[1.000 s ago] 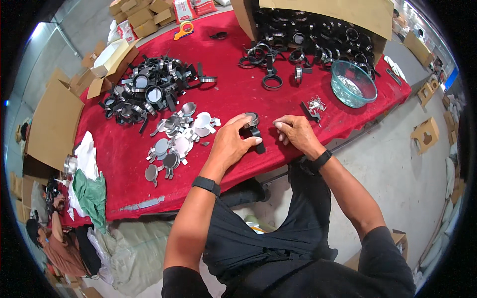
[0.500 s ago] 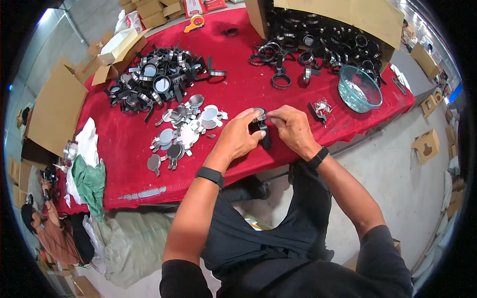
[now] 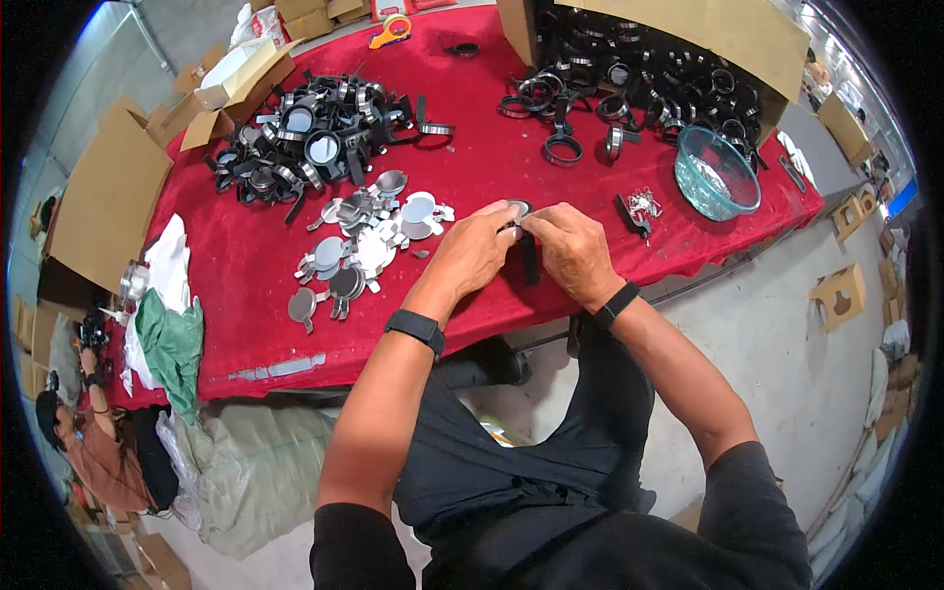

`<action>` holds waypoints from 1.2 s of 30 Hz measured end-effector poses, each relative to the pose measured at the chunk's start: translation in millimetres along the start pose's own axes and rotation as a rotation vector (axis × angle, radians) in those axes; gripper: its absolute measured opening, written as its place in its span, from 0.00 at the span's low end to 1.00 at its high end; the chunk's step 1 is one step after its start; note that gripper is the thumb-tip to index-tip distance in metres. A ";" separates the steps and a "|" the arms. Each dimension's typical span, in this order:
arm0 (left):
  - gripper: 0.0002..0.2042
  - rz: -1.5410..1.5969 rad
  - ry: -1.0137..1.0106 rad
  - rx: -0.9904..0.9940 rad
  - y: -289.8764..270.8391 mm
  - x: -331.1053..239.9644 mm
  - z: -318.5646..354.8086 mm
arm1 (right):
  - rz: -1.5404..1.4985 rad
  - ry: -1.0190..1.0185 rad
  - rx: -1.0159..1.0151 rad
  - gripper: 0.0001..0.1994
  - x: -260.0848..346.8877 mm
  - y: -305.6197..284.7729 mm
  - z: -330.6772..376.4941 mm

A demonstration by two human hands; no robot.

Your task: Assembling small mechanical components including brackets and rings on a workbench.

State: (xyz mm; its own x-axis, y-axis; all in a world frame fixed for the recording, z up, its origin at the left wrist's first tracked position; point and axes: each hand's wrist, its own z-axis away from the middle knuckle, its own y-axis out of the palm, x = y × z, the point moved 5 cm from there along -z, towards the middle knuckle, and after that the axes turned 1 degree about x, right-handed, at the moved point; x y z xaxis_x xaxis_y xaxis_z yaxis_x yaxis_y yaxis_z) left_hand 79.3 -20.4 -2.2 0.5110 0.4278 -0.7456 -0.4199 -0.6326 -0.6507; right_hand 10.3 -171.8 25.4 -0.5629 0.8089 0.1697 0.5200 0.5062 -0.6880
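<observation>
Between both sets of fingers a round black part with a strap (image 3: 524, 236) is gripped, left hand (image 3: 479, 251) and right hand (image 3: 573, 252) closed on it, above the red worktop (image 3: 256, 265), near loose silver discs (image 3: 366, 241).

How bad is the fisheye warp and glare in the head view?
Head view: strong barrel warp, the red table edge bows and black corners vignette; daylight blows out the floor at the upper left rim; centre is sharp, left hand and right hand show no motion blur; soft, even shadows.

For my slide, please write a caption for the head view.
Both hands, left and right, hold a black ring part over a red table.
</observation>
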 end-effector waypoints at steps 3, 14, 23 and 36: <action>0.17 -0.046 0.100 -0.140 -3.7 -1.6 1.5 | -0.014 -0.004 -0.025 0.13 -0.2 3.7 -0.6; 0.16 -0.118 -0.036 -0.001 -7.1 -14.8 -5.7 | -0.429 0.578 -0.206 0.09 -11.1 15.9 17.5; 0.16 -0.219 -0.065 0.034 -10.4 -25.0 -8.0 | -0.396 0.600 -0.263 0.12 -4.2 20.2 30.5; 0.14 -0.211 0.042 -0.084 -9.4 -20.8 -9.3 | -0.366 0.662 -0.166 0.09 -3.3 3.7 20.6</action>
State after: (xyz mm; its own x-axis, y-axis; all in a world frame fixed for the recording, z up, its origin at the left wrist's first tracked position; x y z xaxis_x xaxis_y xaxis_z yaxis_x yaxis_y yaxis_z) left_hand 79.5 -29.4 20.8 0.6120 0.5305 -0.5865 -0.2372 -0.5843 -0.7761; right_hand 0.8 -178.8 7.8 -0.2434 0.5650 0.7884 0.4937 0.7718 -0.4007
